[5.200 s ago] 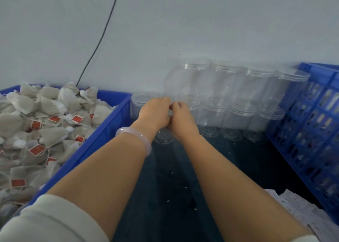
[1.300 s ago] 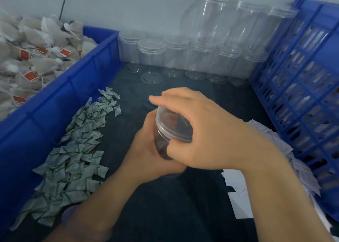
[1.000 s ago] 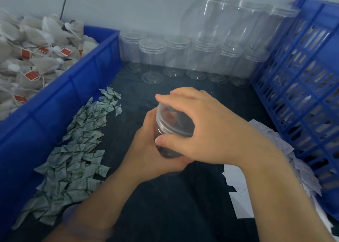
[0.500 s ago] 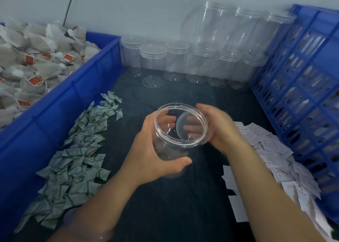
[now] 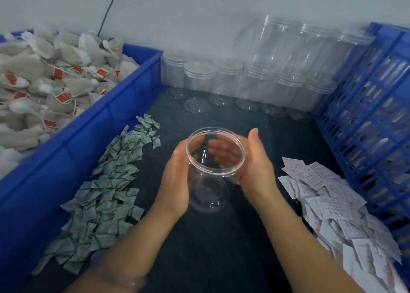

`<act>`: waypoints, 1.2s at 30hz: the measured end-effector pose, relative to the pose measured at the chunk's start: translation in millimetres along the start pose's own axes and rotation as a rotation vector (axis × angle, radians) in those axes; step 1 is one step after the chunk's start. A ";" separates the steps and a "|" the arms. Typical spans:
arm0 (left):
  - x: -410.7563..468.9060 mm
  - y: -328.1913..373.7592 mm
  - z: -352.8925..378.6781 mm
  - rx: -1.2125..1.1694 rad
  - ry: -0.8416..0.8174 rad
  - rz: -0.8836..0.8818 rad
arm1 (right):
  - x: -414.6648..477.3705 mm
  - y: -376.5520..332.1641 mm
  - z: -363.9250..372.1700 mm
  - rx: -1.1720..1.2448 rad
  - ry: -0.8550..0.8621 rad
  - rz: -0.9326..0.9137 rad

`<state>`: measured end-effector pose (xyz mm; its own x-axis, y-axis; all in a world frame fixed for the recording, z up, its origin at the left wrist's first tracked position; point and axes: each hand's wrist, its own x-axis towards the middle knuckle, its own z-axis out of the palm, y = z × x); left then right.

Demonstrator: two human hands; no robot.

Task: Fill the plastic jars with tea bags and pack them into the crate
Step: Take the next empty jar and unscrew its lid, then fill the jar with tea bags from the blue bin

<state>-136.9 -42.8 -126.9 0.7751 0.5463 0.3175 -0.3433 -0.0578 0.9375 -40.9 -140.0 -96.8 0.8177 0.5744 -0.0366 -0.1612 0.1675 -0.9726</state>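
Note:
A clear plastic jar (image 5: 208,192) stands upright and open-mouthed at the middle of the dark table, with nothing inside it. My left hand (image 5: 177,177) grips its left side, fingers showing through the wall. My right hand (image 5: 257,172) wraps the right side, thumb pointing up and fingers reaching behind the jar. I cannot make out the jar's lid. Tea bags (image 5: 55,88) with red tags fill the blue bin (image 5: 88,141) on the left. The blue slatted crate (image 5: 377,115) stands on the right.
Several capped empty jars (image 5: 226,79) are stacked along the back wall, with a loose lid (image 5: 196,105) lying in front of them. A heap of green-printed sachets (image 5: 106,192) lies left of my hands. White paper slips (image 5: 332,204) are piled on the right.
I carried the jar from the back row to the middle. My right hand unscrewed the lid and lifted it off, then came down against the jar's right side. The jar now stands open.

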 end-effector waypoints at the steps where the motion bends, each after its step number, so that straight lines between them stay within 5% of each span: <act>1: 2.6 -1.5 -0.7 -0.032 0.056 -0.021 | -5.0 9.8 8.5 0.023 -0.031 -0.002; 6: 10.0 -7.7 -8.7 -0.147 0.164 -0.077 | -16.2 39.8 33.3 0.126 0.051 -0.114; 13: 6.9 2.9 -8.3 -0.098 0.181 -0.120 | -7.4 48.7 25.8 -0.105 0.213 -0.032; 19: 0.7 60.7 -15.7 0.263 0.190 0.047 | -12.7 44.5 33.5 0.002 0.120 -0.164; 24: 40.4 154.3 -38.8 0.731 0.001 0.241 | 0.3 41.0 65.9 -0.004 0.068 -0.145; 31: 85.6 145.8 -163.6 1.397 0.054 -0.248 | 18.1 55.0 110.7 0.038 0.058 -0.139; 36: 83.3 97.6 -202.6 1.347 -0.159 -0.566 | 26.3 61.8 109.1 0.091 0.049 -0.106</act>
<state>-213.3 166.4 -37.9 0.7145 0.6700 -0.2015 0.6932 -0.6390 0.3333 -89.7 -27.1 -132.9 0.8586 0.5101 0.0515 -0.1202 0.2979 -0.9470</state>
